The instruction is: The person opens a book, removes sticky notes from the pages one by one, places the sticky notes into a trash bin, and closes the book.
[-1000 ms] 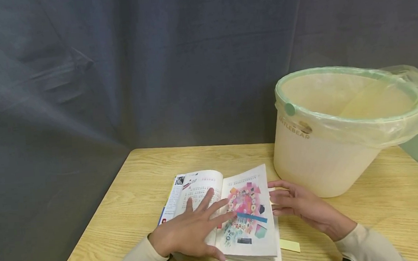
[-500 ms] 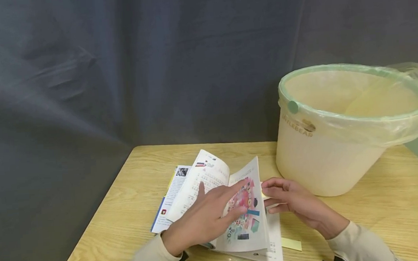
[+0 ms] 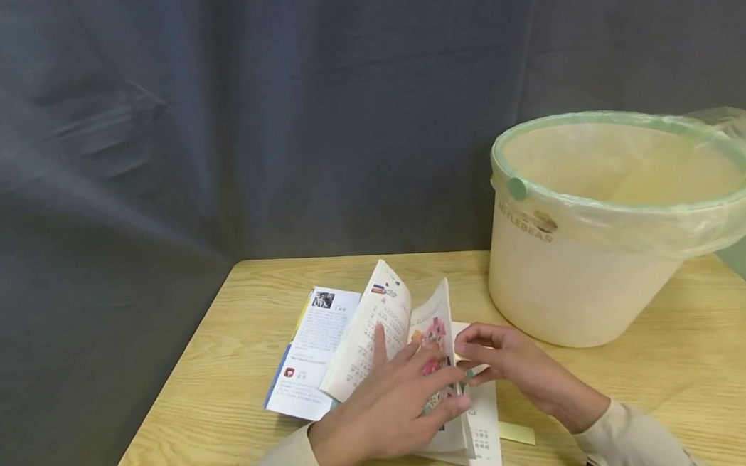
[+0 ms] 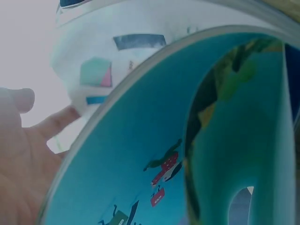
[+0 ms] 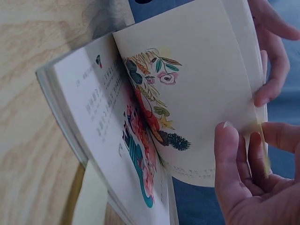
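An open book (image 3: 390, 310) with raised, fanned pages lies on the table. My left hand (image 3: 396, 402) spreads over it, fingers reaching across the pink illustrated page to its right edge. In the left wrist view that hand (image 4: 28, 164) shows beside the page and the teal inner side of the book. My right hand (image 3: 515, 360) is at the page's outer edge. In the right wrist view its curled thumb and fingers pinch a thin yellow sticky note (image 5: 264, 150) at that edge. Another yellow sticky note (image 3: 516, 433) juts out from the lower pages.
A cream bucket (image 3: 581, 277) with a green rim and a clear bag lining stands at the back right. The wooden table (image 3: 227, 356) meets a dark curtain (image 3: 340, 121) behind. A printed cover flap (image 3: 310, 358) sticks out at the book's left.
The left page and the illustrated page have risen and tilted rightward. My left hand has moved right over the book, and my right hand has shifted slightly left, fingers drawn closer together.
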The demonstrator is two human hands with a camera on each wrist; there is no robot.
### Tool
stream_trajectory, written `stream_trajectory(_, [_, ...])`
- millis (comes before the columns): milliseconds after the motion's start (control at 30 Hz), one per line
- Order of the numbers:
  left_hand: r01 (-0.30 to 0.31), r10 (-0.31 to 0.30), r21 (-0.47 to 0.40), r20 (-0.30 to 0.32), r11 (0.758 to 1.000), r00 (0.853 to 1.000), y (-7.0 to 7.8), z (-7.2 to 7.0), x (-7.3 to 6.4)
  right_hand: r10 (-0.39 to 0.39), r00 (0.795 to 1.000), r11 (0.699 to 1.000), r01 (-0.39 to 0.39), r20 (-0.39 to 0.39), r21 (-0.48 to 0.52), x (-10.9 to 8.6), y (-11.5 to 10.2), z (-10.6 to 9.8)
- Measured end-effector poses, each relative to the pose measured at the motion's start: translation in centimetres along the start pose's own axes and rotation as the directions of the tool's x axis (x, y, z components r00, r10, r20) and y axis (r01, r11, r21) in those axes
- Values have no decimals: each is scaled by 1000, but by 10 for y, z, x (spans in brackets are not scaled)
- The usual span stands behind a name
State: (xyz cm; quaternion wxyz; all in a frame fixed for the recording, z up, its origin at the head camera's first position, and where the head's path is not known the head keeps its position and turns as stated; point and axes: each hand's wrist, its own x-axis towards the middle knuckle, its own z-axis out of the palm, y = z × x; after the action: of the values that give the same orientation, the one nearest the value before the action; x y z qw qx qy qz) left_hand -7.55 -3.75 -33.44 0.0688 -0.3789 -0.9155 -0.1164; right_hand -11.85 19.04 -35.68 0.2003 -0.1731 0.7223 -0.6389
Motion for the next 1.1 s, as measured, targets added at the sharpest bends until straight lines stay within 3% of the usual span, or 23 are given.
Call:
stream_trajectory(233, [83,-87,-42,-105,996,991,-5,-8,2,31,999,999,-32,-28,-42,2,2,0])
stream_trajectory(400, [184,-187,-57,-72,981,980,-15,-23,1,77,993,994,-83,-88,-69,3,2,0])
stream_trajectory(533, [204,-205,-38,-39,978,978,-28,-35,-5,96,988,991,-106,-122,-82,2,4,-2])
stream_trajectory(767, [237,-230,89,-80,967,970,-48,-47,-14,111,983,988,-125,-145,-93,0,6,-6])
stream_trajectory(1000, [268,-249,301,-102,915,963,-58,-41,-13,123,981,986,-138,-148,-97,-1,8,-10])
stream_trajectory(1100, [247,-235,329,-78,911,969,-63,-39,-14,127,980,984,-143,-153,-104,-1,8,-12])
